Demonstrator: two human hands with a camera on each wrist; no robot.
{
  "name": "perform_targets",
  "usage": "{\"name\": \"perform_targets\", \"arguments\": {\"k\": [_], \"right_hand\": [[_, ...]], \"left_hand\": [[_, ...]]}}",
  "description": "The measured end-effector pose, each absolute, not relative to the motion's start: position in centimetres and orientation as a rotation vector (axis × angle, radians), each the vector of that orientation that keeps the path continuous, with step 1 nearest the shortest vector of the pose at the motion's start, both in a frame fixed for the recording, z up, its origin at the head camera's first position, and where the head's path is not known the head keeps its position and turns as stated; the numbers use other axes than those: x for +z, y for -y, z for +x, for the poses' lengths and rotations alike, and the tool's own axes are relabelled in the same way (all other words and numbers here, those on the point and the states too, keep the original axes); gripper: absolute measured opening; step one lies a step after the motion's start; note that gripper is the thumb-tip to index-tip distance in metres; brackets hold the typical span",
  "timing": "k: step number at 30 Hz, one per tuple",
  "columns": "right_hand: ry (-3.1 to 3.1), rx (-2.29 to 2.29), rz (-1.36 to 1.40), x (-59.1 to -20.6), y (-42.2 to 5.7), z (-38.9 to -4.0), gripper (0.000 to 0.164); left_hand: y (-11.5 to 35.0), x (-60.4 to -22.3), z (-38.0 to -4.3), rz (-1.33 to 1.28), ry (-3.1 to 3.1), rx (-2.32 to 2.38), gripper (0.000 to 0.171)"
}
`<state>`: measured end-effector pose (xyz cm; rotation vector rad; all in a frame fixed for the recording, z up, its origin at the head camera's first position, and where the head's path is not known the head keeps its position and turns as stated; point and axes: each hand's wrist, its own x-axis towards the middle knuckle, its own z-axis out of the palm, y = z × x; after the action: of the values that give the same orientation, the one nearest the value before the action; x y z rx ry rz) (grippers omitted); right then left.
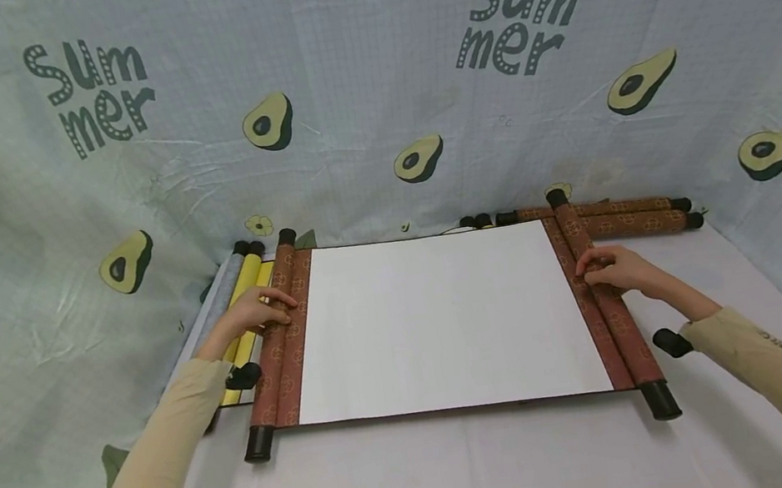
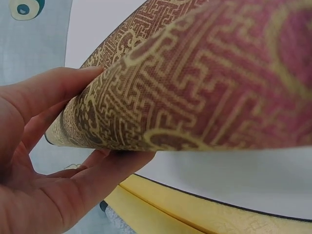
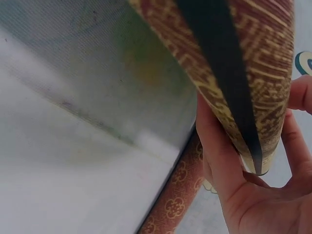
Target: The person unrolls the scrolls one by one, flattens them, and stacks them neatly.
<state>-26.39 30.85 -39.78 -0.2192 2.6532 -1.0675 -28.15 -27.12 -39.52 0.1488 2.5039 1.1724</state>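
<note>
A hanging scroll [image 1: 440, 321] with blank white paper is spread sideways over the table, edged in brown patterned fabric. Its left roller [image 1: 272, 371] and right roller [image 1: 622, 327] have black end knobs. My left hand [image 1: 255, 310] grips the left roller, thumb on top and fingers underneath in the left wrist view, where the gold-patterned fabric [image 2: 161, 92] fills much of the picture. On the other side, my right hand [image 1: 622, 270] holds the right roller around its upper half. The right wrist view shows that roller [image 3: 270, 73] from below, a dark strip along it.
Yellow scrolls [image 1: 249, 279] and a grey scroll [image 1: 217, 299] lie at the left, partly under the open one. Two brown rolled scrolls [image 1: 634, 223] lie at the back right. An avocado-print cloth [image 1: 350, 174] hangs behind the white table [image 1: 427, 483].
</note>
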Motion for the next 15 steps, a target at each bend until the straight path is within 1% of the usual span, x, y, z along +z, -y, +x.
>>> {"name": "perform_targets", "arguments": {"k": [11, 15], "right_hand": [[-2.635, -1.081, -0.177, -40.1, -30.1, -27.3, 0.040], [-2.676, -1.065, -0.202, -40.5, -29.5, -28.0, 0.045]], "left_hand": [[27.6, -39.8, -28.4, 0.112, -2.552, 1.179, 0.035], [27.8, -39.9, -28.6, 0.088, -2.600, 1.139, 0.043]]}}
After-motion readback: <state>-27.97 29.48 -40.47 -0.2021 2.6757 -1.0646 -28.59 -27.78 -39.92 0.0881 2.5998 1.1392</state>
